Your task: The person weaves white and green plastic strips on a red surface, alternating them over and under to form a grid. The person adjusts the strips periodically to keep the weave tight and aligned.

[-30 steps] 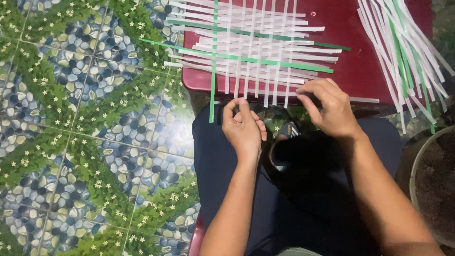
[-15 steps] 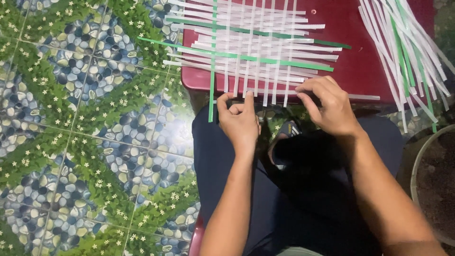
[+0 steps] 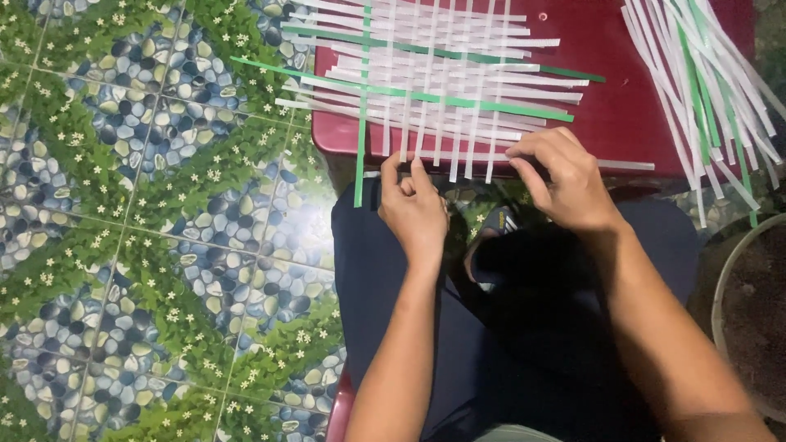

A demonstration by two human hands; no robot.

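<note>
A loose woven mat of white and green plastic strips (image 3: 434,82) lies on a dark red plastic stool (image 3: 622,115). My left hand (image 3: 413,209) sits at the stool's near edge, its fingertips touching the lower ends of the upright white strips. My right hand (image 3: 565,176) rests on the near right part of the weave and pinches a horizontal white strip (image 3: 626,164) that sticks out to the right. One long green upright strip (image 3: 361,123) hangs past the stool's edge, left of my left hand.
A bundle of spare white and green strips (image 3: 704,90) lies fanned across the stool's right corner. My dark trousers (image 3: 491,327) fill the lower middle. Patterned pebble-and-leaf floor tiles (image 3: 147,229) spread to the left. A round pot rim (image 3: 725,303) shows at the right edge.
My left hand has moved up a little, from below the stool's edge to the lower ends of the upright strips. My right hand stays on the near right of the weave.
</note>
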